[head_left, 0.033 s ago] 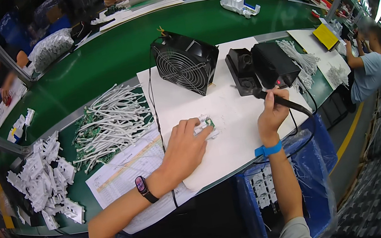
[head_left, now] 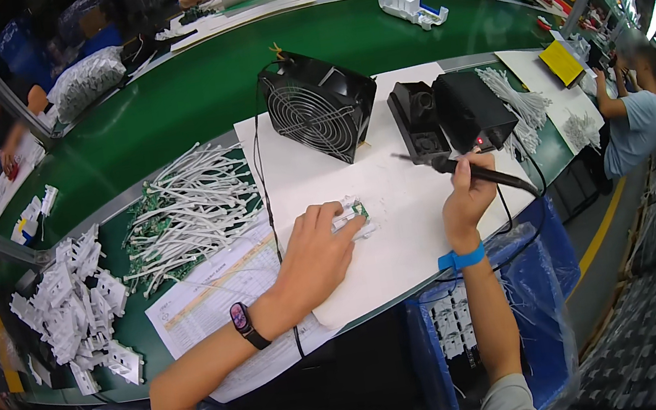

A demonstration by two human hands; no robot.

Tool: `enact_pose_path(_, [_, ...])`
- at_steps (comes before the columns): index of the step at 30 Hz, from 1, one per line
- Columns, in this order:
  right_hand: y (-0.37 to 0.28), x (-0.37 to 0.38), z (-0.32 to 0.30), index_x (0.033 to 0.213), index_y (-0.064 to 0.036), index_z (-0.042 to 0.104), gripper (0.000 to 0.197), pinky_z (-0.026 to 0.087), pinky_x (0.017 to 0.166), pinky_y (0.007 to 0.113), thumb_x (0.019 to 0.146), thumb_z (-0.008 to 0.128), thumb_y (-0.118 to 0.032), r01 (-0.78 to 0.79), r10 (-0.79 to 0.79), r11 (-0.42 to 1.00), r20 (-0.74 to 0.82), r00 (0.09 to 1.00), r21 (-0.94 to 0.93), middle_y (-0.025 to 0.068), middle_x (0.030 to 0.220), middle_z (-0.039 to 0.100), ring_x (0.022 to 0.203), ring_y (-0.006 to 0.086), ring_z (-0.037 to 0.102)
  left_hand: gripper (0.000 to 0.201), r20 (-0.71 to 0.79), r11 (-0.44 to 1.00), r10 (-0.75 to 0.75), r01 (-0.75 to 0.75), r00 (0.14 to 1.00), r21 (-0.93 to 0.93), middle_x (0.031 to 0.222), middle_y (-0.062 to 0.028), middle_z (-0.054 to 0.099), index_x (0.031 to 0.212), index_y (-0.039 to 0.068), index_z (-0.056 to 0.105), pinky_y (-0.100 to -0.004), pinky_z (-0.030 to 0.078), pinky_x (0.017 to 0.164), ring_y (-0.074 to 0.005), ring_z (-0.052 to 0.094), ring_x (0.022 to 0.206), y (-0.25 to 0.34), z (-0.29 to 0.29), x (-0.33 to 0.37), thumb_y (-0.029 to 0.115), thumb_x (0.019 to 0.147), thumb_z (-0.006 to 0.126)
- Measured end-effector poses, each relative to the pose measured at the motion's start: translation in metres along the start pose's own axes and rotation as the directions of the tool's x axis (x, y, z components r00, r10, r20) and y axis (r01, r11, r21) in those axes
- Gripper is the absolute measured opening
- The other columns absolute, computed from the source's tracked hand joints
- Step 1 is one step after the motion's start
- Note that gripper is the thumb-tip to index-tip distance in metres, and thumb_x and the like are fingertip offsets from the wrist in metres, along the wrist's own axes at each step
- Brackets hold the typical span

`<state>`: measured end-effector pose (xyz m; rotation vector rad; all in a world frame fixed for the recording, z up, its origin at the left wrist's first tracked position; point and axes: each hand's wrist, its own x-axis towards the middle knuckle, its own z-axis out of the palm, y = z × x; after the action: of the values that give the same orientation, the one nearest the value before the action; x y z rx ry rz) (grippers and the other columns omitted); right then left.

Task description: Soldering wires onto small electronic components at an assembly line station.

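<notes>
My left hand (head_left: 314, 254) rests on the white work sheet (head_left: 403, 253), its fingers closed around a small white plastic housing (head_left: 342, 221). A little green circuit board (head_left: 360, 209) shows at the fingertips; the rest is covered. In my right hand (head_left: 468, 205) is a soldering iron (head_left: 502, 176), gripped like a pen. Its tip points left, in the air just in front of the black iron stand (head_left: 423, 140), apart from the board. A black soldering station (head_left: 473, 108) with a lit red light stands beside the stand.
A black fan (head_left: 314, 114) stands behind my left hand. White cables with green boards (head_left: 189, 213) and a heap of white housings (head_left: 76, 306) lie to the left, near a printed sheet (head_left: 221, 284). More white cables (head_left: 521, 104) lie right. A green conveyor (head_left: 192, 89) runs behind; co-workers sit around.
The soldering iron's tip has shifted slightly left and toward me. My left hand stays on the housing.
</notes>
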<state>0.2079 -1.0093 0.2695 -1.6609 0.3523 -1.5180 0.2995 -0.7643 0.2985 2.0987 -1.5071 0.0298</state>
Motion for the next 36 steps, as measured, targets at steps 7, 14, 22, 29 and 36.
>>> enact_pose_path(7, [-0.010,-0.004,-0.005,0.091,-0.0041,0.056,0.010,0.038,0.050,0.021,0.100,0.060,-0.008,-0.319,0.249,0.926,0.307,0.919,0.203,0.0008,0.072,0.054,0.055,0.0051,0.048,0.037,0.004,1.000,-0.016,0.016,1.000,-0.004,0.129,-0.0158,0.054,0.124,0.013,0.068,-0.0443,0.043,0.103,-0.0360,0.048,0.122,-0.005,-0.005,0.000,0.007,0.088,0.068])
enact_pose_path(14, [-0.016,-0.002,-0.001,0.092,-0.0023,0.058,0.011,0.040,0.053,0.020,0.099,0.063,-0.009,-0.378,0.265,0.908,0.450,0.853,0.182,0.0011,0.073,0.056,0.058,0.0054,0.051,0.039,0.023,0.999,-0.006,0.007,1.000,-0.042,0.128,-0.0181,0.054,0.123,0.008,0.068,-0.0430,0.043,0.102,-0.0362,0.048,0.122,-0.007,-0.007,0.002,0.001,0.084,0.068])
enact_pose_path(22, [-0.016,-0.001,-0.001,0.094,-0.0014,0.059,0.010,0.041,0.056,0.020,0.100,0.062,-0.010,-0.383,0.273,0.913,0.483,0.832,0.144,0.0011,0.076,0.056,0.061,0.0047,0.051,0.040,0.004,1.000,0.009,-0.009,1.000,-0.023,0.127,-0.0178,0.054,0.123,0.008,0.068,-0.0426,0.044,0.101,-0.0358,0.049,0.121,-0.007,-0.007,0.002,0.002,0.083,0.069])
enact_pose_path(29, [-0.015,-0.001,0.000,0.094,-0.0020,0.059,0.009,0.039,0.057,0.020,0.100,0.061,-0.009,-0.368,0.256,0.919,0.498,0.829,0.140,0.0005,0.076,0.056,0.062,0.0040,0.050,0.038,0.016,0.999,-0.016,0.017,1.000,-0.032,0.129,-0.0173,0.054,0.124,0.011,0.068,-0.0444,0.044,0.102,-0.0372,0.049,0.122,-0.008,-0.006,0.001,0.005,0.087,0.070])
enact_pose_path(36, [-0.014,-0.002,-0.001,0.093,-0.0015,0.060,0.008,0.040,0.060,0.019,0.097,0.063,-0.007,-0.348,0.250,0.931,0.498,0.830,0.113,0.0013,0.080,0.058,0.068,0.0046,0.052,0.038,0.023,0.998,-0.030,0.032,0.999,-0.048,0.129,-0.0169,0.054,0.124,0.011,0.069,-0.0441,0.044,0.102,-0.0368,0.049,0.122,-0.008,-0.006,0.001,0.005,0.086,0.070])
